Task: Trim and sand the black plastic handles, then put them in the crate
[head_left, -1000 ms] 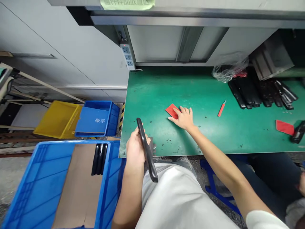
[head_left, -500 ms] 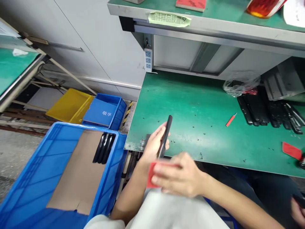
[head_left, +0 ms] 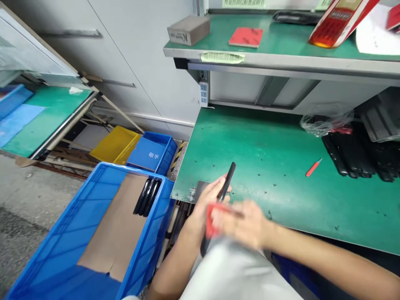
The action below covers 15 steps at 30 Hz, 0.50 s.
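Note:
My left hand point(head_left: 203, 204) is wrapped round a long, narrow black piece point(head_left: 228, 178) with a glossy surface. Its upper end sticks up past my fingers over the table edge, and the lower end runs down toward my lap. In my right hand point(head_left: 250, 225), blurred by motion, is a flat red abrasive pad point(head_left: 211, 218). The pad lies against or just over the black piece, below my left fingers; contact is hard to tell through the blur. Part of the piece is hidden behind the pad.
A blue crate point(head_left: 62, 233) at left holds cardboard point(head_left: 115, 225) and several similar black pieces point(head_left: 146, 196). On the green table point(head_left: 250, 141) lie a red-handled tool point(head_left: 313, 167) and a pile of black pieces point(head_left: 353, 156). The shelf bears a grey block point(head_left: 189, 30) and another red pad point(head_left: 246, 37).
The view has tilted up and left, bringing more shelf into sight. My right hand has shifted the red pad along the black piece, still held in my left hand.

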Each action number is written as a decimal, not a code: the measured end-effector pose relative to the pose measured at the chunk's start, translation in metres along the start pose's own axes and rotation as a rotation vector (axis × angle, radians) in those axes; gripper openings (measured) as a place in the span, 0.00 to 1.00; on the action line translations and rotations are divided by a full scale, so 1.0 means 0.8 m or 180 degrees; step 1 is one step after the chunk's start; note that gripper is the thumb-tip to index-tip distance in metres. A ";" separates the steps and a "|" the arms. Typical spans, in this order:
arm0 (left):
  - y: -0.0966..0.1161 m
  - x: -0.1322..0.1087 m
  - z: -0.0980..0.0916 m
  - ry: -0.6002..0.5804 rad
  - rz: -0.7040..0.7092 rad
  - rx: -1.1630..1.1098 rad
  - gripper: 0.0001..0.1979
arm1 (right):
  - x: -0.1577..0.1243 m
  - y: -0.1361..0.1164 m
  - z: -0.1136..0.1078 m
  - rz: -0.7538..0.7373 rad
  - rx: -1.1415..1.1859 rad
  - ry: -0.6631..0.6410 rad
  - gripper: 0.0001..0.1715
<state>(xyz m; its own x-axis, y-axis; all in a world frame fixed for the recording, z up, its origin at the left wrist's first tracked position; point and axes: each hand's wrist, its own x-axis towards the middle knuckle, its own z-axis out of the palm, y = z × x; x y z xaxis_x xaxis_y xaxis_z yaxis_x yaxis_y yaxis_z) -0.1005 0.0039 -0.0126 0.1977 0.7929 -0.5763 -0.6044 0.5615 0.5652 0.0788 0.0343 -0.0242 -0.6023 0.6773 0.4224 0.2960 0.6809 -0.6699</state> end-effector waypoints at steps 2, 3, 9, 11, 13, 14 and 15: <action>-0.007 -0.021 0.000 -0.0148 0.0120 0.0294 0.35 | 0.016 0.053 -0.032 0.0409 -0.0031 0.0164 0.24; -0.011 -0.031 0.001 -0.0169 0.0252 0.0479 0.38 | 0.021 0.079 -0.049 0.0635 -0.0069 0.0260 0.24; -0.043 -0.047 0.036 0.0699 0.1444 0.1511 0.32 | -0.024 0.090 -0.099 0.0961 0.0185 0.0639 0.34; -0.058 -0.042 0.057 0.0804 0.1584 0.1770 0.28 | -0.048 0.063 -0.108 0.0794 0.0214 0.0664 0.37; -0.073 -0.041 0.078 0.0770 0.1920 0.2312 0.23 | -0.057 0.054 -0.127 0.0487 0.0078 0.0609 0.38; -0.081 -0.043 0.087 0.0792 0.2165 0.2652 0.21 | -0.056 0.058 -0.140 0.0320 -0.0036 0.0586 0.35; -0.089 -0.045 0.095 0.0855 0.2427 0.3000 0.20 | -0.053 0.067 -0.155 0.0186 -0.0162 0.0599 0.33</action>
<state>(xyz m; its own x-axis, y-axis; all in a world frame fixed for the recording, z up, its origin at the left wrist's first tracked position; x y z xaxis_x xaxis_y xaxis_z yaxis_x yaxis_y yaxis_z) -0.0062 -0.0470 0.0127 -0.1920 0.9803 0.0457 0.3164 0.0178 0.9485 0.2123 0.0765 -0.0025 -0.4352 0.7530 0.4936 0.3663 0.6489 -0.6669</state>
